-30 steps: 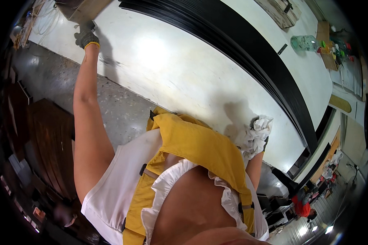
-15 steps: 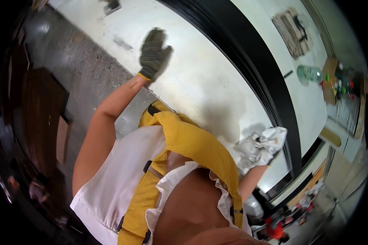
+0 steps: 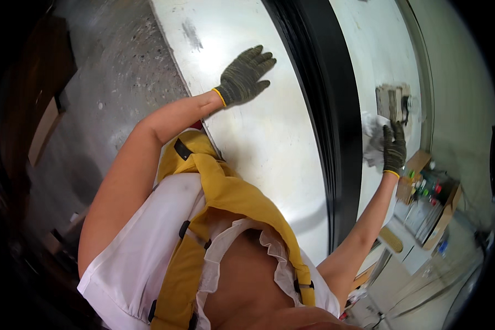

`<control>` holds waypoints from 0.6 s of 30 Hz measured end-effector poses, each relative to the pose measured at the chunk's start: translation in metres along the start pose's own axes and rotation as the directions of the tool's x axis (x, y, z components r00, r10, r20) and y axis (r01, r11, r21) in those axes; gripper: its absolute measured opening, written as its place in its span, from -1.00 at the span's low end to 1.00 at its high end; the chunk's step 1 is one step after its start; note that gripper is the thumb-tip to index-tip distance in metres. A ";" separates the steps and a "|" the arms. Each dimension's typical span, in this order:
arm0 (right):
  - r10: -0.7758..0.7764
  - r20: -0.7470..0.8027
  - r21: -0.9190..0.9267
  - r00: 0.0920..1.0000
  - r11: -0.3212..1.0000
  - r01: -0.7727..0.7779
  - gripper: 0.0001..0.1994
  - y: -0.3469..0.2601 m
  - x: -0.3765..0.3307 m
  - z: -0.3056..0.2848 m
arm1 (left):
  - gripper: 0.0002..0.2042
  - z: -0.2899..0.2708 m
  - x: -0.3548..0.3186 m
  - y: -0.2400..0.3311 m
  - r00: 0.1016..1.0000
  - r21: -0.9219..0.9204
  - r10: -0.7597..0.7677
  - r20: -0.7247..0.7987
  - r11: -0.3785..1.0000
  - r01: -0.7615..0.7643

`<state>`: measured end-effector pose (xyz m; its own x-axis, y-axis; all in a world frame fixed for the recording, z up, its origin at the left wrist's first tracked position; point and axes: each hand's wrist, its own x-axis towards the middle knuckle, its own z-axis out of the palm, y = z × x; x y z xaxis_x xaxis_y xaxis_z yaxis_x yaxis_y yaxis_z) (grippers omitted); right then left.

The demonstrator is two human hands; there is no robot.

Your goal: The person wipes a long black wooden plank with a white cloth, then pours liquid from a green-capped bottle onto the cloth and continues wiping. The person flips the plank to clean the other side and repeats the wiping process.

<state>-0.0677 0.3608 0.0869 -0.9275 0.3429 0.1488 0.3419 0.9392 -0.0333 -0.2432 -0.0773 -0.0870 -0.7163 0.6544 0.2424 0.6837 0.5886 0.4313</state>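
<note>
My left hand (image 3: pixel 245 76), in a dark knit glove with a yellow cuff, lies flat with fingers spread on the white tabletop (image 3: pixel 280 148). My right hand (image 3: pixel 393 148), gloved the same way, reaches across the wide black strip (image 3: pixel 335 110) and presses a crumpled white cloth (image 3: pixel 373 135) onto the white surface beyond it. The cloth sits next to a small grey and white object (image 3: pixel 391 102) that is too blurred to identify.
A grey speckled floor (image 3: pixel 126 82) lies to the left of the table edge. A brown cardboard piece (image 3: pixel 44 129) leans at far left. Cardboard boxes with small colourful items (image 3: pixel 429 192) stand at the right, beyond the table.
The view has swung. My left hand now rests flat on the white top. My right hand has carried the cloth from the near side of the black strip across to the far side.
</note>
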 end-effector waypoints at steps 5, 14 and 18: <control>-0.092 0.143 0.423 0.986 0.906 0.023 -0.58 0.005 0.079 0.065 | -0.41 0.011 0.008 -0.002 0.985 -0.295 -0.086 -0.151 0.955 0.038; 0.171 0.675 0.528 0.718 0.568 -0.631 0.05 -0.098 0.136 0.128 | -0.26 0.019 0.038 0.052 0.772 -0.849 -0.397 0.497 -0.408 0.337; 0.143 0.719 0.509 0.680 0.558 -0.656 0.04 -0.094 0.128 0.137 | -0.30 0.015 0.052 0.066 0.764 -0.847 -0.405 0.502 -0.410 0.338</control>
<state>-0.2396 0.3188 -0.0258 -0.6905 0.3814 -0.6147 0.7219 0.3089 -0.6192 -0.2332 0.0031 -0.0587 -0.7544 0.4999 -0.4253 -0.6411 -0.4222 0.6409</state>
